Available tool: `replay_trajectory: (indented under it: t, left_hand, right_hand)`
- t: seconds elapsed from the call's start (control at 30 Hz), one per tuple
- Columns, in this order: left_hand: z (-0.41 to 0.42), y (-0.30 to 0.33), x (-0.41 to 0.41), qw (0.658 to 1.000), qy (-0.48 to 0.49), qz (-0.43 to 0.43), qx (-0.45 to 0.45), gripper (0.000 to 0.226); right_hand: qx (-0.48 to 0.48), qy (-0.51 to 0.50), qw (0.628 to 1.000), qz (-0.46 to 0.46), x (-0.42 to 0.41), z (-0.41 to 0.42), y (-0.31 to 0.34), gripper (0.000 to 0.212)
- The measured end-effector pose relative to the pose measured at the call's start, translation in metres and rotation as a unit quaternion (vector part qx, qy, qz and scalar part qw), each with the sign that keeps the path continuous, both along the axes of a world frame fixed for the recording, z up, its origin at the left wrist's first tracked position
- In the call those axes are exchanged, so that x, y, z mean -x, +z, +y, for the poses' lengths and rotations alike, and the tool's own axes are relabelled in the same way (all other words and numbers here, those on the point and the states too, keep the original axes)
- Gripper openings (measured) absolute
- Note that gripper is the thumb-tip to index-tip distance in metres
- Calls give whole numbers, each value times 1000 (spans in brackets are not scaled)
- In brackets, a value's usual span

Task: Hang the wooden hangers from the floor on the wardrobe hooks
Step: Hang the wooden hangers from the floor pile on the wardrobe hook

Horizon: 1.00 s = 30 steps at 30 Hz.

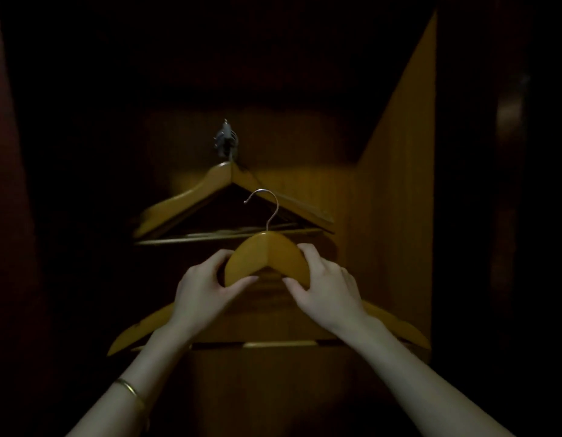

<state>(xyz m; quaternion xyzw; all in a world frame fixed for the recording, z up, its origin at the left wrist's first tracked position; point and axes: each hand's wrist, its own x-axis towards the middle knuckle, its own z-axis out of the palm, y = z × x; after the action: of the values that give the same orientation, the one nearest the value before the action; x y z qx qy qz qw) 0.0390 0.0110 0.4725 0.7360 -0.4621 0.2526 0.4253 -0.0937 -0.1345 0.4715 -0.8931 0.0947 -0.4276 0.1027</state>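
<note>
Clearly she, or he, has the next wooden hanger (267, 257) raised toward the dark wardrobe (399, 184), held by its shoulders so the metal hook (264, 205) stands free at twelve o'clock and can be steered. The left hand (204, 288) pinches the wood at about eight o'clock of the hanger's crown, thumb under and fingers over; the right hand (327, 283) grips the opposite shoulder at four o'clock the same way. Both are closed on the hanger, and a thin bangle (131, 389) sits on the left forearm.

Up at twelve o'clock from the hands, a small metal wardrobe hook (226, 140) on the back panel already carries hung hangers (210, 190); I make out at least one wooden frame with its bar, perhaps two overlapping, the gloom hides which. The held hanger's hook sits in front of those, below the wall fitting and not yet on it.

Inside the cupboard I see nothing else: no clothes, only bare panels, the right wall lit, everything toward nine o'clock black. My guess is a short lift remains, and the crowded hook may resist another wire.
</note>
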Motion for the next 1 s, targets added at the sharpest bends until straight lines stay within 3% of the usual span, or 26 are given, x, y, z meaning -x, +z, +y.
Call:
replay_trajectory:
  t: [0.3, 0.67, 1.0]
  left_hand:
    - [-14, 70, -57, 992, 77, -96, 28, 54]
    - [-49, 140, -113, 986, 97, -119, 68, 58]
    - [-63, 118, -136, 983, 110, -121, 88, 58]
  right_hand:
    - [42, -14, 998, -46, -65, -14, 73, 57]
    - [59, 25, 996, -62, -128, -57, 149, 54]
    - [74, 57, 994, -58, -158, -81, 137, 66]
